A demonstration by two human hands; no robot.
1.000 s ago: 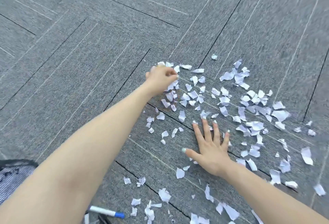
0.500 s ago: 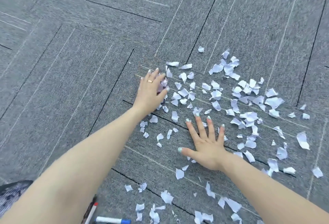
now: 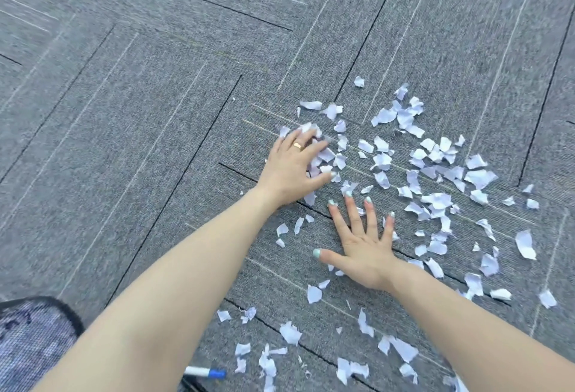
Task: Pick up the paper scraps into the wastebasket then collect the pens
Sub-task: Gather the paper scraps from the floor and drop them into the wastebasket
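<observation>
Gathering step: scrap collection is in hand; pen collection is not yet begun.
Left hand (image 3: 295, 167): fingers curled over a small cluster of paper scraps (image 3: 435, 173) at the left edge of the scatter, raking them under the palm.
Right hand (image 3: 364, 242): flat on the carpet floor (image 3: 140, 111), fingers straight and spread, holding nothing.
Scraps, location: strewn over the floor from centre to right, with more near the bottom edge.
Scraps, appearance: small, white, torn, irregular, mostly lying flat.
Wastebasket (image 3: 31, 342): dark mesh rim at near left, well apart from the scatter.
Pen (image 3: 205, 372): white barrel, blue cap, near bottom edge.
Next move: judged to require closing the left hand fully on the cluster and carrying it to the wastebasket without shedding pieces.
</observation>
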